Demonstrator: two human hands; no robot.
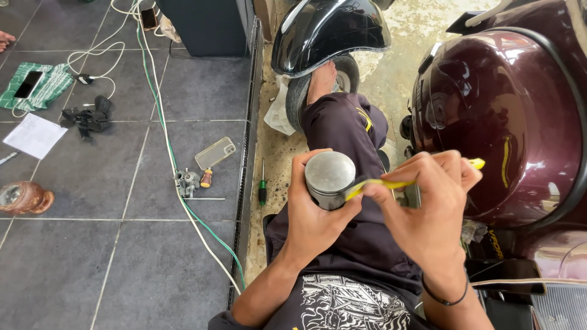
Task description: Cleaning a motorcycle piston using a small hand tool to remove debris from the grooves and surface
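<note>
The left hand (312, 211) held a round, dull silver metal piston (329, 178) in a closed grip, over the lap in dark trousers. The right hand (428, 205) pinched a thin yellow plastic brush handle (391, 182), its tip touching the piston's side. A maroon scooter body (501, 116) stood just right; a green-handled screwdriver (262, 186) lay on the floor at left.

1. The left hand (312, 211) wraps the metal piston (330, 177), hiding its lower side.
2. The yellow tool (391, 182) passes under the right hand (428, 208); its middle is covered.
3. At 3 o'clock, the maroon scooter (507, 116) runs off the edge.
4. At 9 o'clock, the brown pot (24, 197) is cropped.
5. At 11 o'clock, a person's toes (5, 40) barely show.
6. The carburettor part (186, 181) is too small to make out.
</note>
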